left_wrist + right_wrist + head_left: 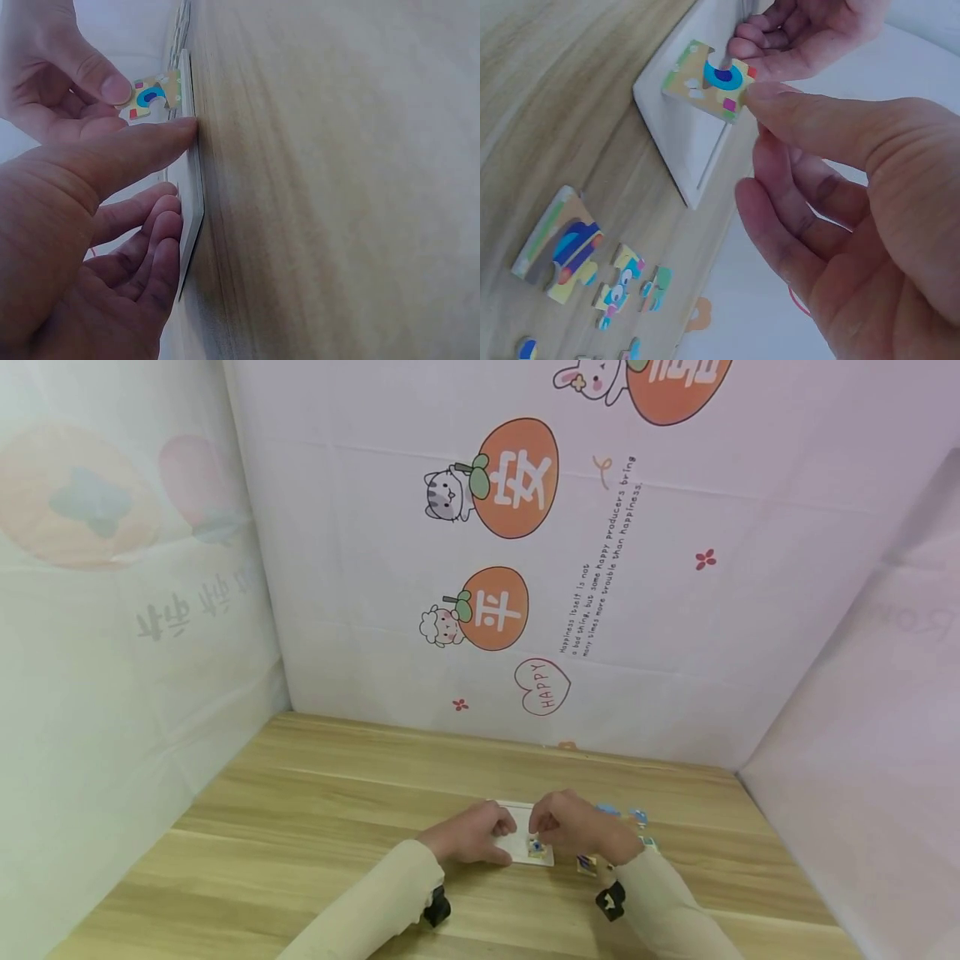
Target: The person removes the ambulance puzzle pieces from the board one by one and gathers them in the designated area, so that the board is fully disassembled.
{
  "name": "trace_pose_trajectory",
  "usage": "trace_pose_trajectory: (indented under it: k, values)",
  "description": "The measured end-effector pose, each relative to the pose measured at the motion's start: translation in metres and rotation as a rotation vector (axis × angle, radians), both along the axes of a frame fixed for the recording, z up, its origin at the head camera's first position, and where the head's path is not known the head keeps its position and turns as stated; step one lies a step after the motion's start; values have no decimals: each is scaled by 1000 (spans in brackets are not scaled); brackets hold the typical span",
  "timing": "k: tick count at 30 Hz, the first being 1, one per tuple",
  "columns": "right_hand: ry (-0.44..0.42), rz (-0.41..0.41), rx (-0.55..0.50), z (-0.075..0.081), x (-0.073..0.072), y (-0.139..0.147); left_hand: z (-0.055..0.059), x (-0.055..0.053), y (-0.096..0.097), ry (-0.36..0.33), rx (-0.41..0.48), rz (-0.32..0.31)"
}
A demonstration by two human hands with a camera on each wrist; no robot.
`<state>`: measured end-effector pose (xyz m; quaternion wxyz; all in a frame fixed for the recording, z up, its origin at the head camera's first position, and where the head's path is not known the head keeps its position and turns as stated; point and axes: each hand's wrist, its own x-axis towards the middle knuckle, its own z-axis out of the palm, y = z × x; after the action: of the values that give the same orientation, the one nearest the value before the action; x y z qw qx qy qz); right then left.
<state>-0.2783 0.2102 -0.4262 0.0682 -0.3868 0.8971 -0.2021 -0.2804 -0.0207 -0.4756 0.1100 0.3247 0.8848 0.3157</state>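
A white rectangular puzzle tray [517,843] lies on the table, a raised rim along its edge. My right hand [577,822] pinches a jigsaw puzzle piece [697,86] between thumb and fingers at one corner. This piece is tan and yellow, with a blue ring and small red and pink squares, and is tilted over the tray. At the tray's left part, my left hand [472,837] rests with its thumb against the near edge and its other fingers loosely bent over the surface. Whether the piece touches the tray, I cannot tell.
Several loose puzzle pieces lie right of the tray, among them a larger one with blue and purple shapes [574,240] and a yellow one with eyes [621,283]. My right forearm partly covers them. Printed white cloth [375,568] walls the wooden table [300,827].
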Motion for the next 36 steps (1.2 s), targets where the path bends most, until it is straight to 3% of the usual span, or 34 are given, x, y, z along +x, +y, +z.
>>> trace_pose_trajectory:
  k: [5, 16, 33, 36]
  values:
    - [-31, 9, 0, 6, 2, 3, 2, 1, 1, 7, -1, -1]
    - [-58, -67, 17, 12, 5, 31, 0, 1, 1, 6, 1, 2]
    - [-104, -179, -23, 16, 19, 116, 1, 2, -1, -22, 5, 17]
    - [-77, -191, -20, 16, 21, 132, 1, 1, -2, -19, 4, 14]
